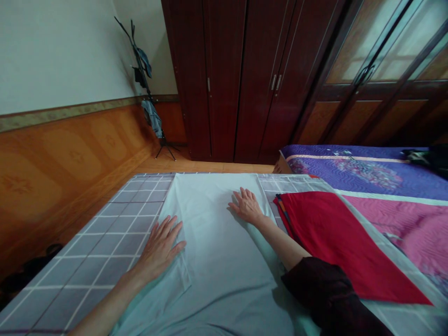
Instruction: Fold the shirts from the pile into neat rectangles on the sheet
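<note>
A pale blue-green cloth garment (217, 242) lies spread lengthwise in front of me, its sides folded inward; its exact kind I cannot make out. My left hand (163, 242) rests flat along its left edge, fingers spread. Farther up, my right hand (248, 205) lies on the cloth near its right edge, fingers apart and holding nothing. Wrinkles run across the near part of the cloth. To the right of my right forearm is a folded red cloth (336, 242), with a dark striped edge at its far left corner.
Under the cloths is a grey checked sheet (115, 233). A purple and pink bedspread (367, 170) lies at the right. Behind stands a dark red wardrobe (224, 84), with a coat stand (149, 93) holding clothes at its left. Wooden panelling (70, 163) runs along the left wall.
</note>
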{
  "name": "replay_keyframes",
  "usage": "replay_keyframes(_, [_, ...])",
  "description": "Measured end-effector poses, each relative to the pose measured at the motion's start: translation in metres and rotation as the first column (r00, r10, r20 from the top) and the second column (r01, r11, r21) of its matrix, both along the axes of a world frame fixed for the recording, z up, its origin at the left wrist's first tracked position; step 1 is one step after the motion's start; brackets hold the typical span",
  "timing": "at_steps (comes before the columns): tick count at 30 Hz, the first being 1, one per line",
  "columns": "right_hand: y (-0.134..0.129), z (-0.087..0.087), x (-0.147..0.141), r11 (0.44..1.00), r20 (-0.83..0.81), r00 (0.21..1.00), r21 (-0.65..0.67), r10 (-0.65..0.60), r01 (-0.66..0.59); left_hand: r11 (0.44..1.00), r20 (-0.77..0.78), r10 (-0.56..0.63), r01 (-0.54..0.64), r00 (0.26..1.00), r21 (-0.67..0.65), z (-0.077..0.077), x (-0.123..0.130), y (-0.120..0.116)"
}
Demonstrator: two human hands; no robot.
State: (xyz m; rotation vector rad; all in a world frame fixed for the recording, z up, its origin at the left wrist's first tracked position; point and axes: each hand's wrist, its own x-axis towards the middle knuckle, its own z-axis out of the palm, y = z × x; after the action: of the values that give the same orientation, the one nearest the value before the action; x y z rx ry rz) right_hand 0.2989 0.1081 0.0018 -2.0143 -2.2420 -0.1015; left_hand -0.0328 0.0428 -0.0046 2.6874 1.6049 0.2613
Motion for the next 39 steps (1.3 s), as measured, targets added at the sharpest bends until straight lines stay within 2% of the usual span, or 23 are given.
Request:
replay_keyframes(2, [0.006,0.000,0.001,1.000,-0.003,1.000,0.006,-0.008,0.008,1.000,0.002,0.008,-0.008,1.000,0.006,0.000,0.012,0.004])
replay_keyframes(4, [0.013,-0.002,0.007,1.000,-0.006,1.000,-0.004,-0.029,0.029,1.000,-0.014,0.006,-0.006,1.000,-0.022,-0.007,0.019,0.005])
replay_keyframes(7, [0.025,-0.005,0.025,0.995,-0.013,0.995,-0.025,-0.096,0.095,0.999,-0.043,0.002,-0.004,0.999,-0.038,-0.022,0.022,0.006])
replay_keyframes(10, [0.035,-0.003,0.039,0.982,-0.025,0.982,-0.046,-0.185,0.184,1.000,-0.054,0.014,-0.015,0.998,-0.024,-0.027,0.020,0.005])
replay_keyframes(13, [0.041,0.006,0.042,0.972,-0.033,0.976,-0.106,-0.214,0.209,0.999,-0.053,0.021,-0.023,0.998,-0.033,-0.024,0.021,0.003])
replay_keyframes(16, [0.030,0.025,0.038,0.970,-0.046,0.982,-0.172,-0.181,0.171,0.999,-0.036,0.021,-0.023,0.999,-0.038,-0.023,0.021,0.004])
replay_keyframes(19, [-0.013,0.052,0.035,0.983,-0.085,0.988,-0.146,-0.126,0.113,1.000,0.010,0.007,-0.007,1.000,-0.030,-0.024,0.019,0.007])
replay_keyframes(22, [-0.091,0.077,0.037,0.995,-0.140,0.985,-0.050,-0.097,0.091,0.998,0.128,-0.054,0.050,0.990,0.036,-0.012,0.024,-0.001])
replay_keyframes(23, [-0.121,0.082,0.039,0.996,-0.171,0.981,-0.011,-0.091,0.090,0.993,0.175,-0.112,0.105,0.978,0.051,-0.004,0.028,-0.009])
replay_keyframes(24, [-0.152,0.084,0.041,0.992,-0.277,0.959,0.079,-0.068,0.094,0.981,0.218,-0.196,0.189,0.956,0.052,0.007,0.034,-0.020])
replay_keyframes(25, [-0.181,0.082,0.044,0.976,-0.374,0.923,0.149,-0.091,0.156,0.953,0.252,-0.298,0.301,0.921,0.029,0.018,0.041,-0.035])
replay_keyframes(26, [-0.209,0.078,0.047,0.954,-0.446,0.885,0.184,-0.134,0.237,0.895,0.270,-0.422,0.445,0.865,-0.027,0.029,0.048,-0.053])
replay_keyframes(28, [-0.257,0.061,0.051,0.898,-0.514,0.825,0.213,-0.233,0.386,0.713,0.284,-0.635,0.686,0.719,-0.143,0.049,0.063,-0.090])
replay_keyframes(29, [-0.275,0.050,0.053,0.873,-0.514,0.808,0.206,-0.287,0.441,0.647,0.262,-0.698,0.743,0.667,-0.169,0.055,0.069,-0.108])
replay_keyframes(30, [-0.290,0.039,0.053,0.860,-0.504,0.795,0.180,-0.337,0.478,0.606,0.230,-0.739,0.774,0.633,-0.183,0.058,0.075,-0.124])
replay_keyframes(31, [-0.300,0.028,0.053,0.852,-0.483,0.788,0.146,-0.381,0.502,0.587,0.188,-0.766,0.788,0.615,-0.187,0.058,0.079,-0.136])
replay_keyframes(34, [-0.311,0.006,0.049,0.853,-0.353,0.812,0.066,-0.465,0.517,0.597,0.051,-0.791,0.788,0.609,-0.153,0.047,0.088,-0.155])
replay_keyframes(37, [-0.302,0.004,0.047,0.837,-0.227,0.821,0.044,-0.523,0.545,0.584,0.010,-0.807,0.801,0.590,-0.130,0.032,0.093,-0.159])
replay_keyframes(39, [-0.293,0.008,0.050,0.820,-0.209,0.807,0.042,-0.552,0.571,0.539,0.036,-0.834,0.827,0.551,-0.160,0.026,0.097,-0.161])
